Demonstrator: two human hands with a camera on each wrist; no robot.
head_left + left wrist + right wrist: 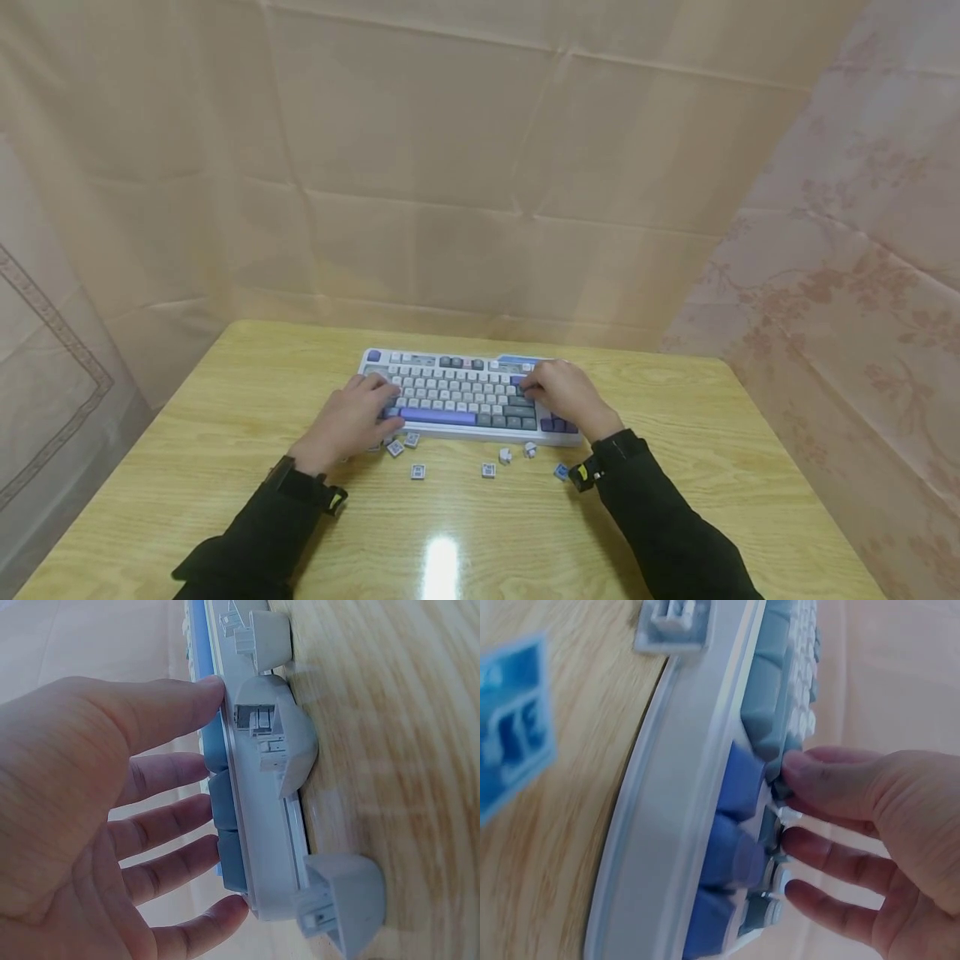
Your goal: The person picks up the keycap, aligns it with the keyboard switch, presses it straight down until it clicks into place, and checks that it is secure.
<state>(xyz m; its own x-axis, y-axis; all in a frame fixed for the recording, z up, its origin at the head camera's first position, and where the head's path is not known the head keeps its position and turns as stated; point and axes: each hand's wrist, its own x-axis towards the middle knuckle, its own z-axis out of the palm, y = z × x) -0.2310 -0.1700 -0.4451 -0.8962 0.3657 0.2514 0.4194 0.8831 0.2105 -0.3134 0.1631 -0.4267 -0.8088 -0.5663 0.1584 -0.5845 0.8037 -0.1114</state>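
Note:
A white mechanical keyboard [442, 429] lies on the table, with white, grey and purple keys. My left hand [358, 421] rests at its left end, fingers spread and fingertips touching the edge and end keys; in the left wrist view the thumb [180, 705] lies along the front edge. At the right end my right hand [568, 393] reaches over the keys. Its thumb and index finger pinch a dark grey keycap [781, 786] beside the purple arrow keys [731, 851], while the other fingers bend loosely above the keyboard.
Several loose keycaps lie before the keyboard, including a white one [417, 472], another white one [488, 470] and a blue one [561, 472] near the right wrist. The wooden table [360, 542] meets a beige cloth [450, 208] behind. Patterned cloth hangs at right.

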